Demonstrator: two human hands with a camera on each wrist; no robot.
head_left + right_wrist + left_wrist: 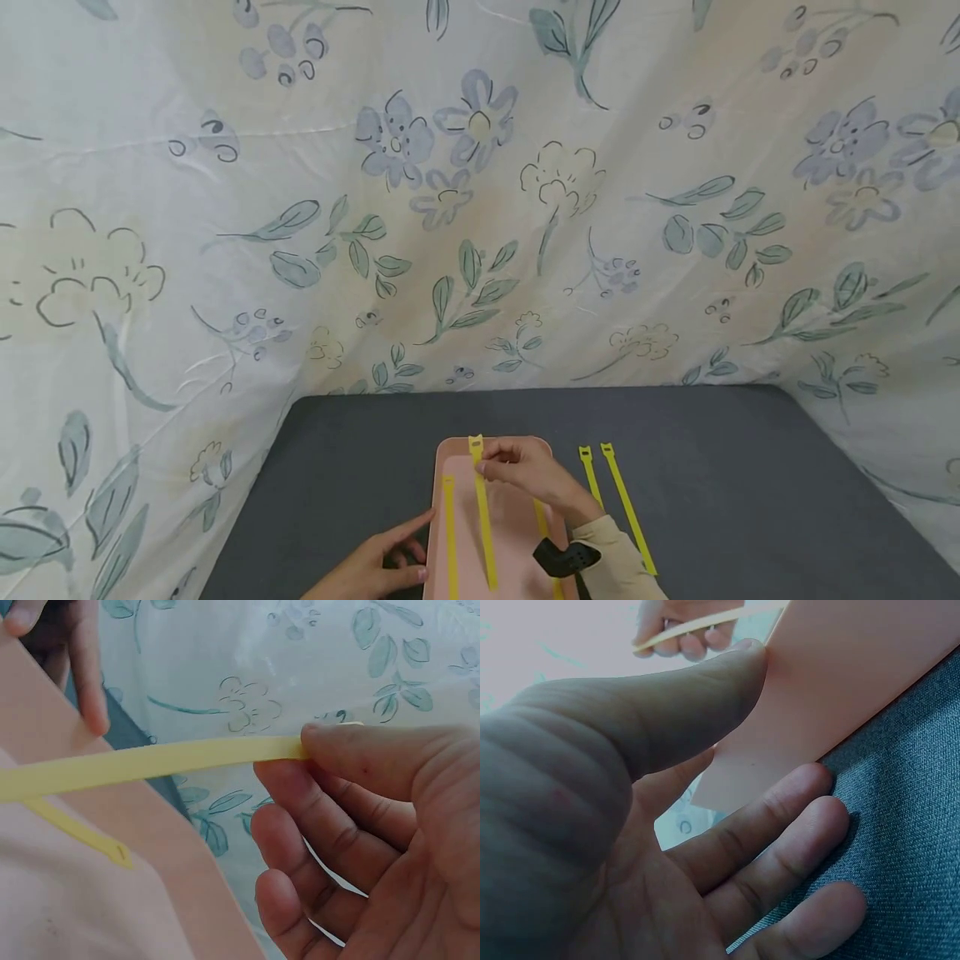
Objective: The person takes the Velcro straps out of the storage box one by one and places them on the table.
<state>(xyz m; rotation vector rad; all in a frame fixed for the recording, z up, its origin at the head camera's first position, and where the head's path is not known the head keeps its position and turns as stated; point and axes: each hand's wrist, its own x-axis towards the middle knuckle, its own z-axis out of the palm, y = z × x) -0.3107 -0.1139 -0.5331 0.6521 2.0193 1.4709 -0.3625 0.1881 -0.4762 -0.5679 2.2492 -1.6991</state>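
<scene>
My right hand (528, 473) pinches a yellow cable tie (484, 521) between thumb and fingertips, just below its slotted head. This cable tie slants over the pink tray (442, 454); whether its far end touches the tray I cannot tell. In the right wrist view the strap (150, 761) bows slightly in the air. My left hand (382, 562) touches the tray's left edge with thumb and index finger, its other fingers loosely bent. Inside the tray, another yellow cable tie (450, 533) lies along the left side. One more cable tie (541, 518) lies at the right, partly hidden by my right arm.
Two yellow cable ties, one nearer the tray (590, 473) and one farther right (628, 508), lie on the dark grey table (720, 467). A black band (562, 557) sits on my right wrist. Floral cloth (480, 208) hangs behind the table and at its sides.
</scene>
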